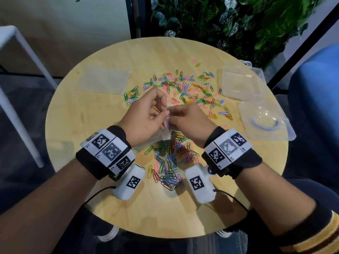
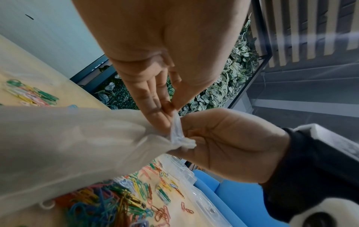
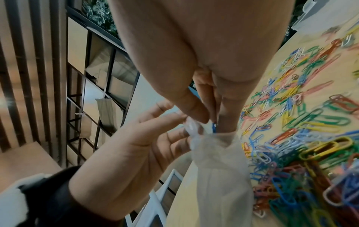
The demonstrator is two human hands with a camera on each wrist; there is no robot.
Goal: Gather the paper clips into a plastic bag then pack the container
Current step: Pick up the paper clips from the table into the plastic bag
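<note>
- Left hand point(image 1: 145, 114) pinches the plastic bag point(image 2: 73, 147) at its bunched mouth.
- Right hand point(image 1: 190, 121) pinches the same mouth; its fingertips are hidden from the head view.
- Paper clips point(image 1: 185, 92) lie scattered beyond and below both hands.
- Bag contents are blurred.

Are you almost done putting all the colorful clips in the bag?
Not yet. Done: some clips already sit inside the plastic bag. In hand: the left hand pinches the bag's top while the right hand pushes a blue clip into its mouth. Left: lots of loose paper clips still cover the table, and the clear container at the right stands open, unpacked.
</note>
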